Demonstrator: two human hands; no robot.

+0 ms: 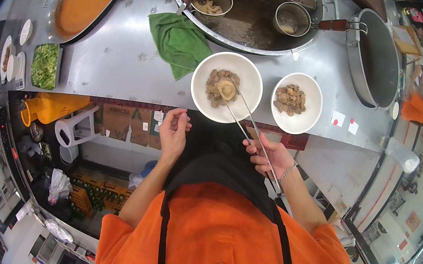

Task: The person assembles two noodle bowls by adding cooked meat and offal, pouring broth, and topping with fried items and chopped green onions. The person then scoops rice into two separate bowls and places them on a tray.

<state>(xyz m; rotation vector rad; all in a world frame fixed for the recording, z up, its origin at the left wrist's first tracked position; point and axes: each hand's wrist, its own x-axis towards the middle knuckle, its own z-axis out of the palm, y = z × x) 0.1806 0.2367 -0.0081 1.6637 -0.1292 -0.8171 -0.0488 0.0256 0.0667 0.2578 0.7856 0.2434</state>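
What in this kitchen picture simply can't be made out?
- Head view: the top of the big steel pot is cut off by the upper edge.
- What the left hand pinches, if anything, is too small to tell.
- The tongs handle ends are hidden inside the right hand.

Single head-worn fisheye, looking steeply down from above over the person's chest at the steel counter (120, 57), close range, edges bending toward the rim.
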